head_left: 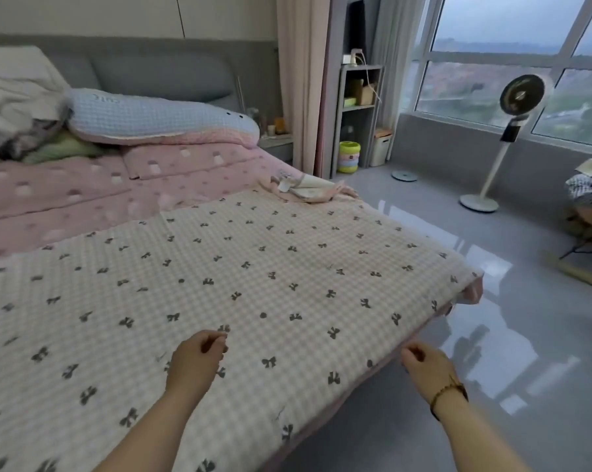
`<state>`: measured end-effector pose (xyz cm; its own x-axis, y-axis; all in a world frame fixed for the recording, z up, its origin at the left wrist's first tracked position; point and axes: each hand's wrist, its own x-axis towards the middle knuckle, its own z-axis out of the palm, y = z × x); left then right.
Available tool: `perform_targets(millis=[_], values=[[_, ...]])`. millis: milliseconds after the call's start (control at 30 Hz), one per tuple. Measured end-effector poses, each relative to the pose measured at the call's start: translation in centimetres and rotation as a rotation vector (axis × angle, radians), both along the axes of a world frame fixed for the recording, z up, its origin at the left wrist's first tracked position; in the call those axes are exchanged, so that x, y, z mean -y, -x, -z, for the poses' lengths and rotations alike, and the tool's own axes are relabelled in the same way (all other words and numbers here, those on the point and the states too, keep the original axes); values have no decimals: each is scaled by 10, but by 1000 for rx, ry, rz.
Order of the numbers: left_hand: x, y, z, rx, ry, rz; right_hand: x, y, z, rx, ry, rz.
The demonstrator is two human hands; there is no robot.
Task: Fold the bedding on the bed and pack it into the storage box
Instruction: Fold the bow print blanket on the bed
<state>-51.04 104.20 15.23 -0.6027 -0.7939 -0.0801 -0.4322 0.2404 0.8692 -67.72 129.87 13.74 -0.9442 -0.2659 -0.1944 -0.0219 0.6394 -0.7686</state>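
1. The bed (66, 202) fills the left of the frame. Its pink sheet is bare toward the headboard, where a long pillow (158, 117) lies beside heaped linen. We judge that this leaves the foot free as working room.
2. The blanket (253, 267), checked and dotted with dark bows, lies spread flat across the foot of the bed. Its right edge hangs over the side above the floor. A first fold wants the cloth flat and smooth like this, so we judge the folding not yet begun. We can make out no storage box, so packing looks a long way off.
3. A fan (521, 93) stands by the window, well apart from the bed and clear of any swing of cloth.
4. A small crumpled cloth (308, 189) sits at the blanket's far corner, touching it. We think it will need shifting before that corner is lifted.
5. The left hand (199, 356) hovers over the near part of the blanket. Its grip is loose, with the fingers curled on nothing, and the cloth beneath it lies unlifted.
6. The right hand (424, 366), a bracelet at its wrist, is at the blanket's hanging edge, where a hem is easiest to catch. Its fingers are curled, but we cannot tell whether the grip has the cloth.
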Motion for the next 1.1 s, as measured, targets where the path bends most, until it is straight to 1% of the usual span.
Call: perform_targets(millis=[33,133,233,367,433,567,633,700,867,1000,1033,1100], values=[[-2,-18,11,53,-23,4,2,-16,11,37,-19,11],[-9,-38,31,118,-41,71,-2,-30,33,67,-7,40],[-5,-29,32,125,-20,80,4,-16,43,92,-4,74],[-3,11,40,169,-10,53,6,23,62,138,-22,66],[-5,47,38,155,-8,40,5,54,63,157,-7,56],[-19,171,40,82,-34,-21,-9,171,50,125,-25,0],[-29,217,35,51,-57,-52,-13,216,41,98,-41,-34],[-33,279,41,54,-85,-87,-14,281,39,69,-73,-82],[-35,355,52,79,-136,-170,6,374,36,50,-78,-201],[-38,422,63,107,-147,-225,20,448,40,64,-40,-203],[-36,456,69,103,-147,-234,20,479,42,75,-28,-199],[-35,502,68,106,-161,-241,17,513,40,122,-13,-199]])
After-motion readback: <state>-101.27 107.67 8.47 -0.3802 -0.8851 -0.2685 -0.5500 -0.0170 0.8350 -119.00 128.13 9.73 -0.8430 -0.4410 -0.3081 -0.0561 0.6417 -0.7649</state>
